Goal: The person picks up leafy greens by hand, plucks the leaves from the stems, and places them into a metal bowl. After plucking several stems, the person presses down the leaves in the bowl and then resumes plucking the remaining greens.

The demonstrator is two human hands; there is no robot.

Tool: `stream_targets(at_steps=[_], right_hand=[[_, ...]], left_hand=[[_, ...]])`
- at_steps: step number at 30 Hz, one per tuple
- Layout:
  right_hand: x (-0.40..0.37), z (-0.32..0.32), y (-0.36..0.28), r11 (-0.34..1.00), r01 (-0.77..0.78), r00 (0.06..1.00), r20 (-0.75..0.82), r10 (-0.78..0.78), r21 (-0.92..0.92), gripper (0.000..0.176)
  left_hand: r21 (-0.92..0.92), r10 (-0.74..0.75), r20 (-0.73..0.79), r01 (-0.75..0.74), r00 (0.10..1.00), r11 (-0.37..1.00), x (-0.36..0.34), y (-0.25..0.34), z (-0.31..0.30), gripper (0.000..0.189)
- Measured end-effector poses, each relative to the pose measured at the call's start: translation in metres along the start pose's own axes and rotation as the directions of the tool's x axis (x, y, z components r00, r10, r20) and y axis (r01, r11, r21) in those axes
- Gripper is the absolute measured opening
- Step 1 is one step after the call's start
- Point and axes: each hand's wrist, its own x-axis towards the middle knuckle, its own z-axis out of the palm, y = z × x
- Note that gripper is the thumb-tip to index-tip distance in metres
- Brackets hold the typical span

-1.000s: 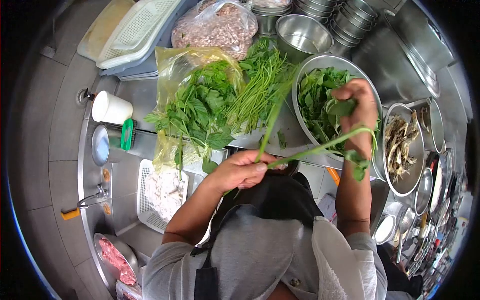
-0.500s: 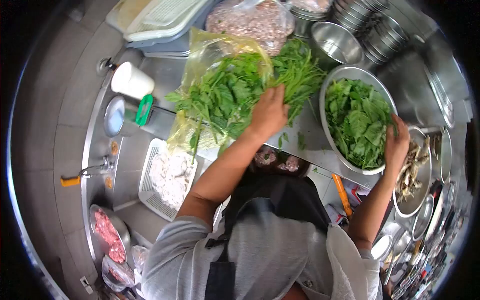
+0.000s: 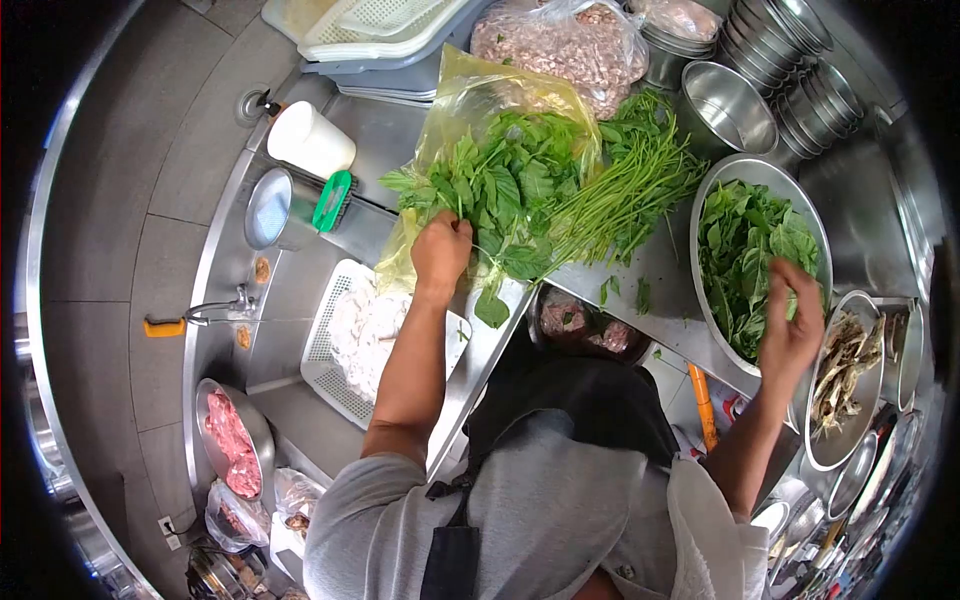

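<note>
My left hand point(image 3: 441, 252) is closed around stems at the left edge of a pile of leafy greens point(image 3: 535, 185), which lies on a yellowish plastic bag point(image 3: 455, 85). To the right of the pile rests a bunch of thin green stems point(image 3: 625, 215). A big metal bowl point(image 3: 702, 290) stands farther right, full of loose green leaves point(image 3: 745, 240). My right hand point(image 3: 790, 320) is over the bowl's right side, fingers apart and slightly bent, with nothing visible in them.
Left, a white perforated basket point(image 3: 340, 395) of whitish food sits in the sink by a faucet point(image 3: 235, 300). A bowl of raw meat point(image 3: 235, 445) is below. Dried fish point(image 3: 845, 375) fills a bowl at right. Behind are a bag of chopped meat point(image 3: 560, 55) and stacked metal pots point(image 3: 770, 40).
My left hand has moved left from the thin stems to the leafy pile and closed on stems there. My right hand has shifted slightly, off the bowl's rim. The view has turned a little.
</note>
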Motion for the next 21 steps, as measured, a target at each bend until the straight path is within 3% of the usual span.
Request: stream_targets(at_steps=[3,6,7,14,17,21], right_hand=[[0.004,0.026,-0.016,0.996,0.079,0.992,0.093,-0.083,0.045,0.016],[0.003,0.046,-0.019,0.982,0.156,0.975,0.144,-0.17,0.105,0.017],[0.004,0.049,-0.02,0.978,0.174,0.967,0.166,-0.191,0.114,0.017],[0.009,0.064,-0.034,0.955,0.246,0.932,0.23,-0.28,0.164,0.021],[0.014,0.07,-0.05,0.943,0.26,0.923,0.233,-0.306,0.21,0.022],[0.046,0.071,-0.071,0.895,0.37,0.912,0.083,-0.401,0.25,0.022]], left_hand=[[-0.306,-0.041,-0.214,-0.027,0.976,0.952,0.008,0.008,-0.015,0.016],[-0.741,-0.12,-0.147,-0.029,0.982,0.671,0.015,0.015,-0.033,0.01],[-0.789,-0.105,-0.134,-0.042,0.985,0.613,0.011,0.025,-0.044,0.007],[-0.918,-0.138,-0.157,-0.093,0.978,0.386,0.017,0.057,-0.075,0.012],[-0.949,-0.07,-0.142,-0.115,0.987,0.295,0.022,0.065,-0.08,0.011],[-0.986,0.033,-0.065,-0.069,0.997,0.15,0.004,0.085,-0.093,0.012]])
